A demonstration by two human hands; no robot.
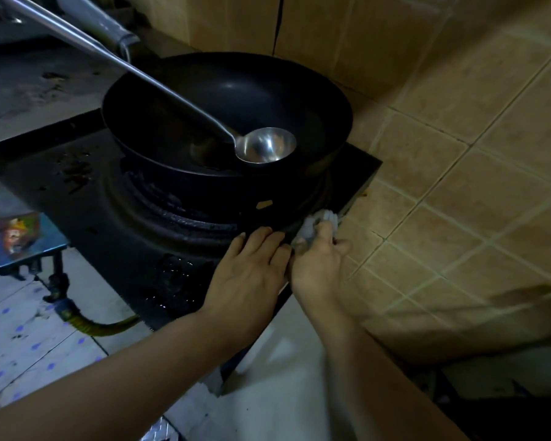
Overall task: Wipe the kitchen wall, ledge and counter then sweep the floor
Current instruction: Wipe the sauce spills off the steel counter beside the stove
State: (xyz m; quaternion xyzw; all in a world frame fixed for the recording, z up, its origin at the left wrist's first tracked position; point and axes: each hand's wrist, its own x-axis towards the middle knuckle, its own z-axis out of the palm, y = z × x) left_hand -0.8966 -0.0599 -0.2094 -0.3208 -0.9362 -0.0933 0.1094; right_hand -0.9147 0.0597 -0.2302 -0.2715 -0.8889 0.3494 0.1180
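Both hands are working early on: right hand (318, 262) gripping a white cloth (315, 222) at the stove (77, 202) edge, left hand (252, 265) pressing flat-fingered, floor seemingly unswept.

A ladle (264, 149) lies in the wok (226, 122) on the stove (86, 198); the cloth (315, 226) sits at the stove's right edge, beside the wall (458, 154).
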